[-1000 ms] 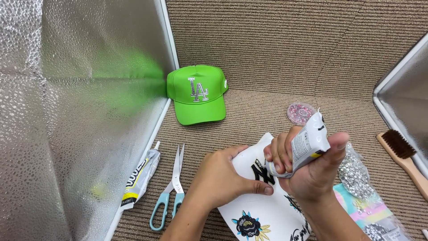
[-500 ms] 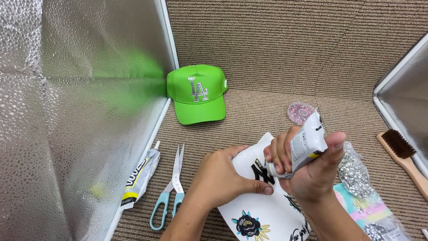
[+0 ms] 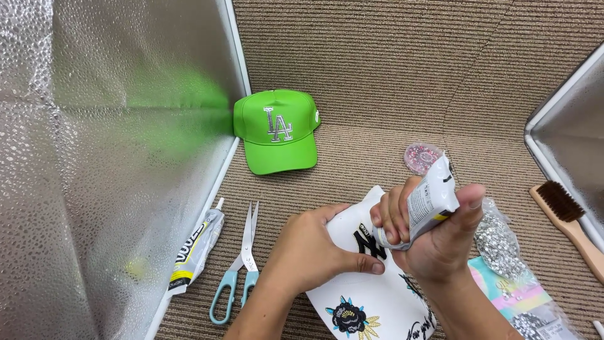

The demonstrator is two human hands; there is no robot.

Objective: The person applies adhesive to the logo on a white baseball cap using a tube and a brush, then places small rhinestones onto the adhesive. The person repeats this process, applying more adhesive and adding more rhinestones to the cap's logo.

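My right hand grips a white glue tube, its tip pointed down at the black emblem on a white cap. My left hand rests flat on that cap, fingers pressing beside the emblem. The cap carries a dark flower patch and black lettering near its lower edge. A bright green cap with a silver emblem sits farther back.
Light-blue-handled scissors and a second glue tube lie at the left by a silver reflective panel. A round dish of pink stones, bags of silver rhinestones and a wooden brush lie at the right.
The glue tube in my right hand has tilted slightly; otherwise both hands stay on the white cap.
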